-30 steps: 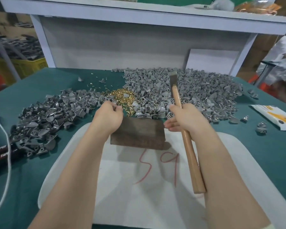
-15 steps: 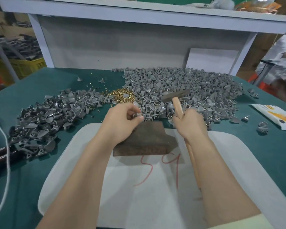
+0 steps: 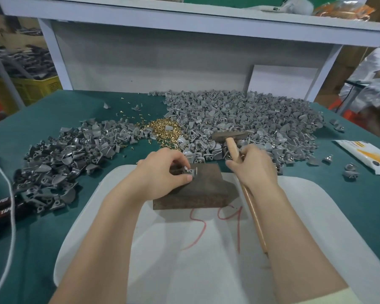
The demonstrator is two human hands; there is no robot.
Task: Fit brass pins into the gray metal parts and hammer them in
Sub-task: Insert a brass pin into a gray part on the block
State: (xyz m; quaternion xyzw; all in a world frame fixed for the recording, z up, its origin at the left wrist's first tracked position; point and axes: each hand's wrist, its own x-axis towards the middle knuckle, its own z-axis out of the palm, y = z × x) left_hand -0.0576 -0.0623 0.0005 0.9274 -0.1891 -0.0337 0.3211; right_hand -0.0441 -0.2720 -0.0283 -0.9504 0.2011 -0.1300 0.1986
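Now left hand (image 3: 162,173) is pinching a seemingly light, stiff gray metal part (image 3: 190,171) edgewise; right hand (image 3: 253,166) is gripping the hammer (image 3: 229,135)

gray part heaps (image 3: 239,115) crowd beyond block (image 3: 206,190), white mat (image 3: 184,270) bare nearer

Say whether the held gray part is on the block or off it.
On it, apparently: the left hand pinches the gray part against the dark block's top face.
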